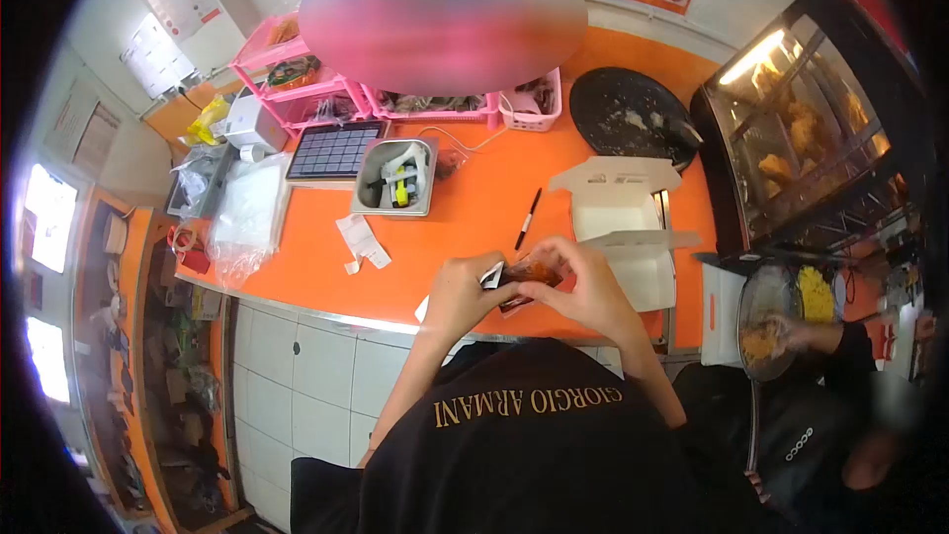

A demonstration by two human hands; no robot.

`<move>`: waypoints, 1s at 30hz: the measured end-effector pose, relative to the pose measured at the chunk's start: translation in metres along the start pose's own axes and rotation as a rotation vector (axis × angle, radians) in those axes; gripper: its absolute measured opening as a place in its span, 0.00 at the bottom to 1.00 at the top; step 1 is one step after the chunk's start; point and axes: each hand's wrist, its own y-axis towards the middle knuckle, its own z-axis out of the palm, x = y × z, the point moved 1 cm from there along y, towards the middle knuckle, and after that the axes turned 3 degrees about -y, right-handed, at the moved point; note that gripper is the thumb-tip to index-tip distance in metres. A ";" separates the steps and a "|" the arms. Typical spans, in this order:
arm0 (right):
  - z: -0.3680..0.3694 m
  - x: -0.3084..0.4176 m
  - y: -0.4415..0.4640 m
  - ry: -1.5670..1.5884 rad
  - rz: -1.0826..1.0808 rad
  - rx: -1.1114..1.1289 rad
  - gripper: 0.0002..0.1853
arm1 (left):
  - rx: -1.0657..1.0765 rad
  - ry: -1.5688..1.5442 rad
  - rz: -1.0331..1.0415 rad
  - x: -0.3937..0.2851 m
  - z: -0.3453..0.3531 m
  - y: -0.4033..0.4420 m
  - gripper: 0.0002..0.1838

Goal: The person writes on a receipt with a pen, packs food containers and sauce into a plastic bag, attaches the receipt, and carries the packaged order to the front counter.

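Both hands meet over the near edge of the orange counter. My left hand is closed on small dark sachets with shiny reddish parts, and a white edge sticks out by its thumb. My right hand pinches the same sachets from the other side. The fingers partly cover them, so their print and number cannot be made out. Just right of my right hand are open white cardboard takeaway boxes. A black and white marker pen lies on the counter beyond my hands.
A metal tub, a paper slip and plastic bags lie left. Pink racks stand behind. At right are a black round tray, a heated cabinet with fried food, and a co-worker's hand over a bowl.
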 end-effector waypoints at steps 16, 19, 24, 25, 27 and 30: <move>-0.020 -0.079 -0.064 0.565 0.368 0.368 0.14 | 0.419 -0.169 -0.226 0.014 0.040 -0.023 0.13; -0.051 -0.098 -0.074 0.305 0.414 0.201 0.10 | 0.349 -0.074 -0.231 0.020 0.045 -0.031 0.13; -0.070 -0.220 -0.081 0.287 0.426 -0.195 0.13 | 0.236 -0.129 -0.281 0.026 0.043 -0.030 0.10; -0.068 -0.242 -0.080 0.402 0.379 -0.238 0.15 | 0.248 -0.122 -0.279 0.024 0.042 -0.030 0.10; -0.062 -0.264 -0.081 0.394 0.457 -0.261 0.16 | 0.247 -0.116 -0.279 0.022 0.042 -0.028 0.09; -0.058 -0.312 -0.082 0.379 0.523 -0.240 0.16 | 0.265 -0.044 -0.215 0.024 0.043 -0.028 0.10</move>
